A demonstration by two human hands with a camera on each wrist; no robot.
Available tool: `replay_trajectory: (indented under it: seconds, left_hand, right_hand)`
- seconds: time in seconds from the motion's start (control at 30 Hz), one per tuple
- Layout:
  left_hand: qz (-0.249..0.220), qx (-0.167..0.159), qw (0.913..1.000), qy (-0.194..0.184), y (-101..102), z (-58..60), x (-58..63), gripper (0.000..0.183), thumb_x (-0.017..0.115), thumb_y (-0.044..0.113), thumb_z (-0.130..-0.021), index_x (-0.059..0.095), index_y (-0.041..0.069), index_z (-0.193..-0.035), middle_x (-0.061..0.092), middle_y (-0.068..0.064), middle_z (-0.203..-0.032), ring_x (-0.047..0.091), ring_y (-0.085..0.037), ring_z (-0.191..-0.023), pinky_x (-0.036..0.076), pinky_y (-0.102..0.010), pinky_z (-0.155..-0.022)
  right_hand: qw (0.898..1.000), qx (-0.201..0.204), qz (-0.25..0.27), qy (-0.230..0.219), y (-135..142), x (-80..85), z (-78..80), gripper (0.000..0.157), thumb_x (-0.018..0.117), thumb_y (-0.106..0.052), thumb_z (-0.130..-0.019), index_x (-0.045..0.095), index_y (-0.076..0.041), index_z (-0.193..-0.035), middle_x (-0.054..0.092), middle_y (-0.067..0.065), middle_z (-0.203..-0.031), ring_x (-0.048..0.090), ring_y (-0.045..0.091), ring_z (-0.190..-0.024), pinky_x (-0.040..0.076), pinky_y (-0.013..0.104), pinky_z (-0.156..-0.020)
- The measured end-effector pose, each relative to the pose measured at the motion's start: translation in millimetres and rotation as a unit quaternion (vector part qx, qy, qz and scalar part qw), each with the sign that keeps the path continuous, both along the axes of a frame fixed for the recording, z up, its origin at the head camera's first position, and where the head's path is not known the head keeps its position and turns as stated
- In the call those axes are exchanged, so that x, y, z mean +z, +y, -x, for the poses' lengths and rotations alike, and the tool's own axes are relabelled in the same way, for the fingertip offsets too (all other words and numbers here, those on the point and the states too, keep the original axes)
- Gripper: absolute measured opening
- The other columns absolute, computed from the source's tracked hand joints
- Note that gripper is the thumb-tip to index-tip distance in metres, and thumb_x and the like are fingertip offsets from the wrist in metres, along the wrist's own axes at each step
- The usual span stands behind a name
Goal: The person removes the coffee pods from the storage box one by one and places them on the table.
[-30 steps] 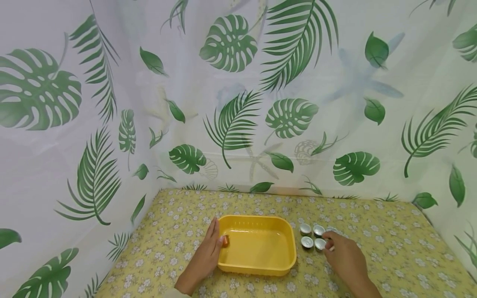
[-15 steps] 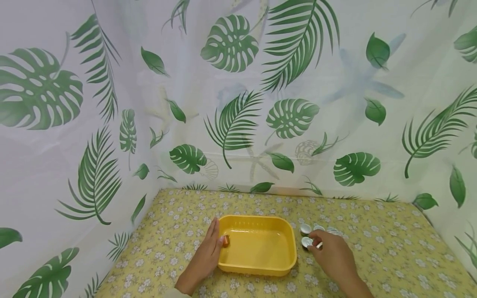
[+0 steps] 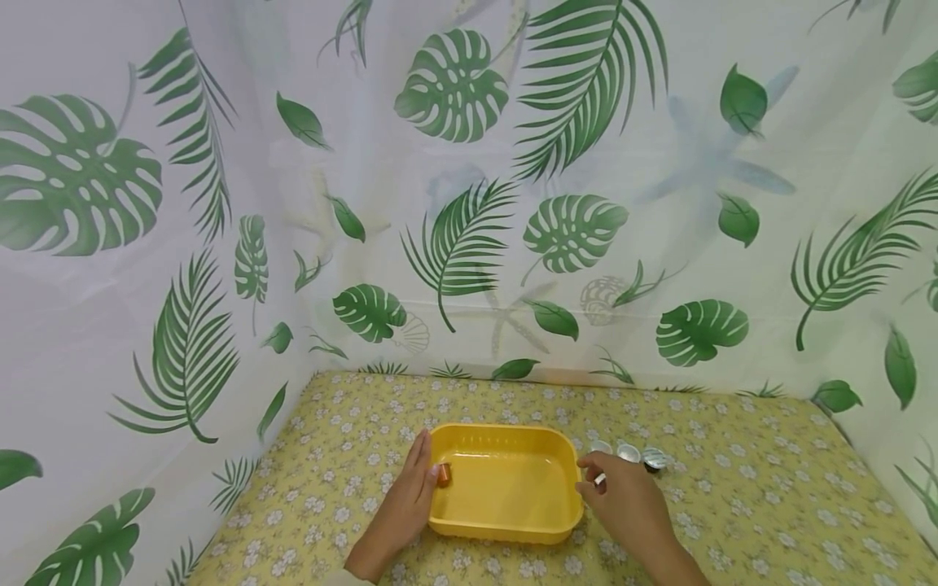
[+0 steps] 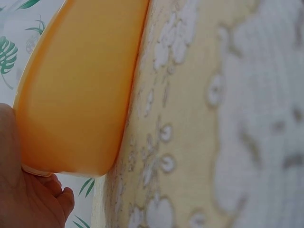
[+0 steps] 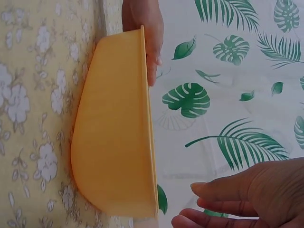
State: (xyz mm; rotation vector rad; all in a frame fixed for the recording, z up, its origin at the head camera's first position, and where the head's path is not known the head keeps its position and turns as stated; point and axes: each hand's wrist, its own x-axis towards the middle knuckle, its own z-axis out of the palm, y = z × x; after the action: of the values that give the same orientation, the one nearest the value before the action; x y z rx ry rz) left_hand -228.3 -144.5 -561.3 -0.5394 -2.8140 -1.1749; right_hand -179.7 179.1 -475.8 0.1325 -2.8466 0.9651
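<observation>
Three small silvery cups [image 3: 632, 453] sit on the desk [image 3: 733, 488] just right of the yellow tub [image 3: 506, 482]. At the tub's right rim the right hand [image 3: 619, 500] pinches a fourth cup [image 3: 598, 479] in its fingers; a loose pinch could drop it outside. Left hand [image 3: 410, 496] grips the left rim, thumb hooked inside; letting go might let the tub slide.

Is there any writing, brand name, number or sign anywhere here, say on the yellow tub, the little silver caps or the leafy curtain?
None can be read in any view.
Yellow tub: plain walls, no label or mark showing.
Small silver caps: too small to tell if anything is printed on them.
Leaf curtain: only leaf and shell pictures, no words.
Flowered cloth: flower pattern only.
The left hand and right hand cover no visible label.
</observation>
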Motion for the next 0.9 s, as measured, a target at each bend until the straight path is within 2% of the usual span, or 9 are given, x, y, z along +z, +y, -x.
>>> replay_trajectory:
  seconds: [0.27, 0.67, 0.9]
  left_hand:
    - [-0.002, 0.003, 1.0000, -0.004, -0.8, -0.3, -0.5, 0.059, 0.030, 0.032, -0.114, 0.005, 0.009, -0.163, -0.002, -0.004, -0.170, 0.014, -0.032, -0.154, 0.024, -0.057, -0.119]
    - [0.001, 0.002, 1.0000, -0.005, -0.1, -0.2, 0.2, 0.059, 0.029, 0.031, -0.114, 0.003, 0.010, -0.163, -0.003, -0.003, -0.170, 0.016, -0.033, -0.153, 0.026, -0.056, -0.119]
    - [-0.005, -0.005, 1.0000, 0.005, 0.6, -1.6, 2.1, 0.058, 0.028, 0.030, -0.114, 0.005, 0.005, -0.162, -0.001, -0.010, -0.170, 0.015, -0.035, -0.153, 0.025, -0.057, -0.118]
  right_hand:
    - [1.000, 0.021, 0.002, 0.000, -24.5, -1.1, -1.0, 0.026, 0.083, -0.013, -0.085, 0.076, -0.012, -0.110, 0.073, 0.000, -0.094, 0.058, 0.006, -0.065, 0.049, 0.025, -0.052]
    - [0.998, 0.056, 0.001, 0.028, -54.1, -2.4, 0.8, 0.021, 0.083, -0.013, -0.085, 0.077, -0.010, -0.105, 0.073, 0.002, -0.092, 0.055, 0.003, -0.059, 0.046, 0.022, -0.049]
    - [0.997, 0.080, -0.005, 0.023, -69.3, -3.9, 3.7, 0.024, 0.082, -0.014, -0.086, 0.076, -0.009, -0.109, 0.074, 0.004, -0.095, 0.055, 0.004, -0.059, 0.045, 0.022, -0.048]
